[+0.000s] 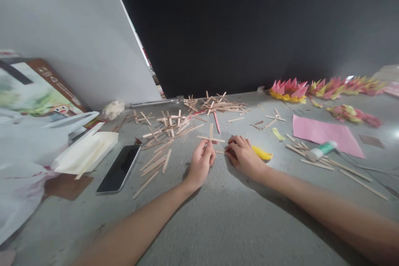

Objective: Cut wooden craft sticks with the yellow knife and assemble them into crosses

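Observation:
Between the thumb and fingers of my left hand (202,162) is a cross of craft sticks (211,132), one upright and one lying across it. My right hand (245,156) rests low over the grey surface with curled fingers. Its fingertips are on the end of a single craft stick (220,152), whose other end points toward my left hand. A yellow object (262,153), partly hidden by my right hand, lies just beyond it. Several loose craft sticks (154,165) lie to the left of my left hand.
Behind the hands spreads a heap of crossed sticks (171,124) with a red patterned strip (216,122). At left are a phone (119,168), a white tray (102,149) and a plastic bag (25,153). Rightward lie a glue stick (322,151), pink paper (326,135) and folded-paper pieces (288,90).

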A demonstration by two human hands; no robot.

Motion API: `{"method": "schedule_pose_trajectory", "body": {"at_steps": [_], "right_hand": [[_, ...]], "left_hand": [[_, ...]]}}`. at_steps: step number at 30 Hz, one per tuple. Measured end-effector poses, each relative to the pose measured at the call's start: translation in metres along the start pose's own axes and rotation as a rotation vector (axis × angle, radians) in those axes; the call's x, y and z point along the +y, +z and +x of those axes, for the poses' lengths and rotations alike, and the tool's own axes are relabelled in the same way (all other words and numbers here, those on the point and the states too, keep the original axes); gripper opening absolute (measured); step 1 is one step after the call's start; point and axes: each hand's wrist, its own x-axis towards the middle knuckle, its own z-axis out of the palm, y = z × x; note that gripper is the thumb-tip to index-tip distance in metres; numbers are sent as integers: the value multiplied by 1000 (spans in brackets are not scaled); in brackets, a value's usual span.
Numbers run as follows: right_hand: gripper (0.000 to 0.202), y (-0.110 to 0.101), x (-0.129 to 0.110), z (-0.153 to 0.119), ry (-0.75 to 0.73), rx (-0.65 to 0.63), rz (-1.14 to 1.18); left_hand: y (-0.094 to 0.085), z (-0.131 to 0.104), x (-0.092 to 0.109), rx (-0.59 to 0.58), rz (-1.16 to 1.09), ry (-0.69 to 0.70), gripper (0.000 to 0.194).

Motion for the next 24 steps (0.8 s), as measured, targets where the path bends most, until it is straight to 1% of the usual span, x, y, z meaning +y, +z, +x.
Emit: {"method": "schedule_pose_trajectory", "body": {"at_steps": [3,5,7,8,10,12,14,19,24], "right_hand": [[11,0,-2,0,91,52,195],[14,-3,-4,2,186,134,395],[21,-8,-8,5,307,200,644],[25,-10,-10,6,367,207,790],[30,-15,-15,8,448,164,1085],[33,-17,-20,10,493,110,1299],[35,-19,-25,11,516,80,1406],[41,-21,-35,12,532,43,1520],[37,-27,-46,10,569,46,1627]], "left_hand": [[0,1,-1,51,18,23,42],[0,1,-1,98,42,59,43],[0,0,0,117,67,87,43],[1,-1,0,113,79,92,43],[1,-2,0,97,107,94,42],[1,-4,-1,88,136,101,42],[0,-4,-2,81,159,106,43],[0,-6,-2,82,179,112,47],[1,-9,-2,78,217,162,46]]}}
